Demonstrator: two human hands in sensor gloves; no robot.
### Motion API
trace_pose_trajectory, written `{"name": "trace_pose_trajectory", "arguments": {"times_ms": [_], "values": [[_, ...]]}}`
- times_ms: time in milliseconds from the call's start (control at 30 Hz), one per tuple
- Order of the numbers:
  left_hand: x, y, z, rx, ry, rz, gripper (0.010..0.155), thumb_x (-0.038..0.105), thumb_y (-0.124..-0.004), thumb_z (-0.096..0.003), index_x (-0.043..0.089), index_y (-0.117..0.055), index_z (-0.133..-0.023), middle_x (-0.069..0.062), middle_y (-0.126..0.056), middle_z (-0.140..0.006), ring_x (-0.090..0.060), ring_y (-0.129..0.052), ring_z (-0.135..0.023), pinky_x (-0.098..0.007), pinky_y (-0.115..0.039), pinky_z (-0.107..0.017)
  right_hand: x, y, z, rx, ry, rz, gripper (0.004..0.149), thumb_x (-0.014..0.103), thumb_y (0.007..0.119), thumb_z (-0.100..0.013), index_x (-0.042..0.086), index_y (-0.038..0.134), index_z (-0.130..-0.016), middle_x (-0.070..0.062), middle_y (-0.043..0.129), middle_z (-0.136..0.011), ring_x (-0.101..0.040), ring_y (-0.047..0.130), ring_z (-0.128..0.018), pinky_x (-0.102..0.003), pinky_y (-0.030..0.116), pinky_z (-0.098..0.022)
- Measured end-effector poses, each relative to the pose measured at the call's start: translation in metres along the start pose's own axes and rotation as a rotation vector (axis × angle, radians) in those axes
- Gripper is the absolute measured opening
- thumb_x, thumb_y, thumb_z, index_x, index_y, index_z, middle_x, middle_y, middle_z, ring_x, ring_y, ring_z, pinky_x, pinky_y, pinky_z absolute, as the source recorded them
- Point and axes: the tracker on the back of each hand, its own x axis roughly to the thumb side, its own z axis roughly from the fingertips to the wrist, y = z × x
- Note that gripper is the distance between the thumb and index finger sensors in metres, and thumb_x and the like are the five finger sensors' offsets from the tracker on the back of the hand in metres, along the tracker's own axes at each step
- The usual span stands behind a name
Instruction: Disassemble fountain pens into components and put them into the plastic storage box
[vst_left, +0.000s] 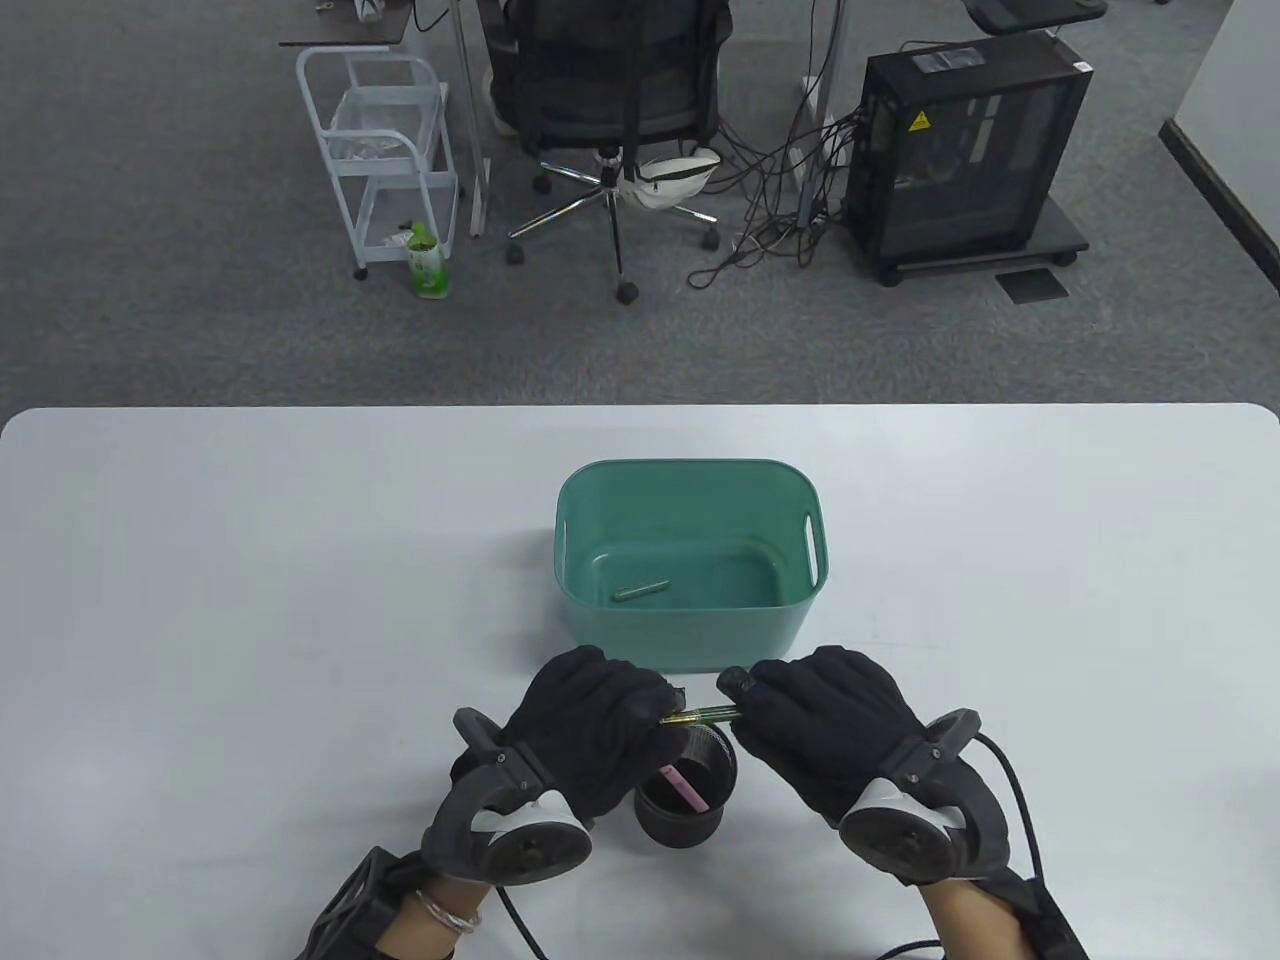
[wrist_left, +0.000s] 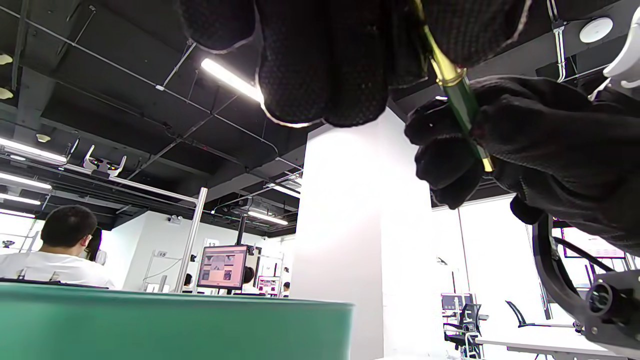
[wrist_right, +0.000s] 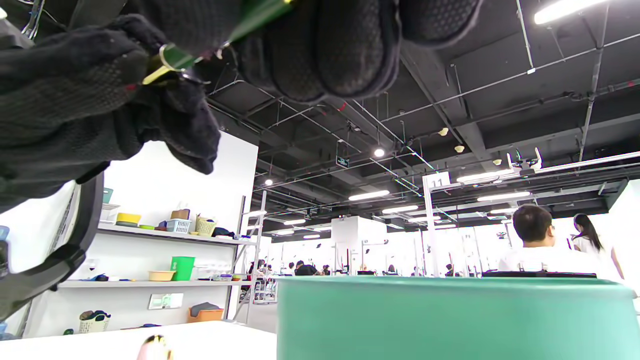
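- Where the white surface (vst_left: 250, 600) stretched across the room, it carried everything, and both gloved hands came in over its near edge.
- Beyond it, on the grey carpet, stood a black office chair (vst_left: 610, 90), a computer tower (vst_left: 965, 150) on a low trolley, and a white wire cart (vst_left: 385, 150) with a green bottle (vst_left: 428, 262) beside it.
- Near the middle sat the green plastic storage box (vst_left: 690, 625), open at the top, with one green pen part (vst_left: 641, 590) lying on its floor toward the left.
- Just in front of the box, the left hand (vst_left: 590, 730) and the right hand (vst_left: 835, 725) met above a pen holder.
- Each hand's grip was closed on one end of the green fountain pen (vst_left: 703, 714), which lay level between them; in the left wrist view a gold ring showed on its barrel.
- Under the pen stood the black mesh pen holder (vst_left: 685, 795), with a pink pen (vst_left: 686, 786) leaning inside it.
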Motion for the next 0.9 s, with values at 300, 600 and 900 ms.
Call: {"name": "trace_pose_trajectory", "arguments": {"times_ms": [300,600,900], "values": [[-0.0031,-0.006,0.0001,-0.009,0.012,0.001,0.048,0.049,-0.059,-0.0664,0.015,-0.09,-0.08,-0.001,-0.104,-0.069,-0.021,-0.102,-0.062,-0.047,-0.074,-0.067,-0.0017,0.0043,-0.0009,0.021,0.008,-0.005,0.043,0.05,0.072,-0.054,0.033,0.086,-0.091,0.006,0.087,-0.087,-0.014,0.089,-0.073,-0.043,0.067,-0.07],[-0.0043,-0.0035,0.0007,-0.017,0.031,0.003,0.057,0.056,-0.06,-0.0646,0.014,-0.082,-0.096,-0.005,-0.099,-0.085,-0.025,-0.096,-0.076,-0.05,-0.069,-0.072,-0.0013,0.0043,-0.0005,0.025,0.002,-0.005,0.043,0.05,0.072,-0.054,0.033,0.086,-0.091,0.006,0.087,-0.086,-0.014,0.089,-0.073,-0.043,0.067,-0.07],[0.0004,-0.0005,0.0008,0.001,0.008,-0.011,0.056,0.054,-0.071,-0.0628,0.015,-0.068,-0.103,-0.006,-0.088,-0.097,-0.022,-0.093,-0.08,-0.049,-0.067,-0.075,-0.0009,0.0021,0.0,0.017,0.007,0.005,0.043,0.05,0.072,-0.054,0.033,0.086,-0.091,0.006,0.087,-0.087,-0.014,0.089,-0.073,-0.043,0.067,-0.07]]}}
